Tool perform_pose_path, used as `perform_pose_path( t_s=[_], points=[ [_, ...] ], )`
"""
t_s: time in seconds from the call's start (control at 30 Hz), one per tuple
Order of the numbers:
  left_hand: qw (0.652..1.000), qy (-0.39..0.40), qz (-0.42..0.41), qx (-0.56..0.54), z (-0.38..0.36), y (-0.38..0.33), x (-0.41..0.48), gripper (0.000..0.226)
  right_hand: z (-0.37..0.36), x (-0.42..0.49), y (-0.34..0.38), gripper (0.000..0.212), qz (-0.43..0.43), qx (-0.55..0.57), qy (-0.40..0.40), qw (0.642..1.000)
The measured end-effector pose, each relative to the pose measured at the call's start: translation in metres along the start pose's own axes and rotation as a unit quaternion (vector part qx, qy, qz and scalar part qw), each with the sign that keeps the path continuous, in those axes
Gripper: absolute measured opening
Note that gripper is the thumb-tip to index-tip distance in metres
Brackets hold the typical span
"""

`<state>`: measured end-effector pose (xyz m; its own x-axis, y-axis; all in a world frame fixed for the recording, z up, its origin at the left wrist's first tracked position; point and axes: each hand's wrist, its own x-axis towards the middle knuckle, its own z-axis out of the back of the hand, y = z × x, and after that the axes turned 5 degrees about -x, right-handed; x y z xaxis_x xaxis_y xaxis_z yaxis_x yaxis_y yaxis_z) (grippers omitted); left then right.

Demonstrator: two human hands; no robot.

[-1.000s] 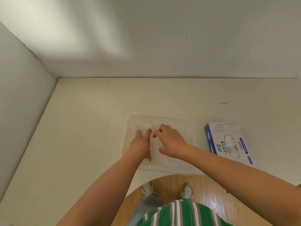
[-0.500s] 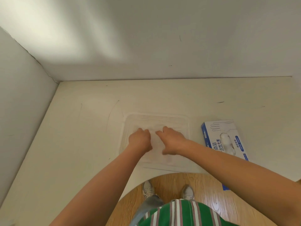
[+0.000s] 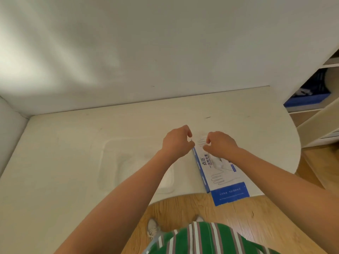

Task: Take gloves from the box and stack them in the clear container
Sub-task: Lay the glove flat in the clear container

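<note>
The blue-and-white glove box (image 3: 225, 173) lies on the white table (image 3: 55, 162), right of the clear container (image 3: 102, 162). Thin clear gloves (image 3: 139, 167) lie flat inside the container, partly behind my left forearm. Both hands hover over the far end of the box with thumbs and fingers curled. My left hand (image 3: 176, 143) and my right hand (image 3: 220, 143) each seem to pinch an edge of a thin clear glove (image 3: 199, 142) held between them; the film barely shows. My right wrist covers the opening in the box's top.
White walls close off the table at the back and left. The table's rounded right edge (image 3: 297, 143) borders a white shelf unit holding a blue bin (image 3: 308, 96). Wooden floor (image 3: 183, 208) and my shoes lie below the curved front cut-out.
Both hands left the container, where they pressed on the gloves, and moved right to the far end of the glove box. The view turned right, bringing the shelf unit in.
</note>
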<state>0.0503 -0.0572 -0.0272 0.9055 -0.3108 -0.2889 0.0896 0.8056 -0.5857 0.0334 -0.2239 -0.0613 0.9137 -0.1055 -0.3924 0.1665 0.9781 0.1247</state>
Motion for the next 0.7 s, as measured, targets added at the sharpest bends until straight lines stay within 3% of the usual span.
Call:
perform_pose_path(
  t_s=[0.1, 0.27, 0.43, 0.6, 0.7],
  points=[
    [0.998, 0.063, -0.008, -0.004, -0.035, -0.014, 0.008, 0.053, -0.021, -0.006, -0.02, 0.038, -0.026, -0.021, 0.02, 0.999],
    [0.989, 0.148, 0.007, 0.011, -0.083, -0.015, 0.012, 0.078, -0.035, -0.015, -0.028, 0.027, 0.025, -0.016, -0.058, 0.998],
    [0.992, 0.122, 0.009, 0.019, -0.097, -0.01, 0.008, 0.09, -0.045, -0.017, -0.032, 0.021, 0.069, -0.003, -0.105, 0.992],
    [0.994, 0.106, 0.011, 0.017, -0.1, -0.011, 0.006, 0.094, -0.037, -0.01, -0.037, 0.016, 0.064, 0.136, -0.086, 0.985],
    [0.995, 0.1, 0.014, 0.001, -0.1, -0.01, 0.006, 0.092, -0.024, -0.015, -0.039, 0.008, 0.099, 0.274, -0.11, 0.95]
  ],
)
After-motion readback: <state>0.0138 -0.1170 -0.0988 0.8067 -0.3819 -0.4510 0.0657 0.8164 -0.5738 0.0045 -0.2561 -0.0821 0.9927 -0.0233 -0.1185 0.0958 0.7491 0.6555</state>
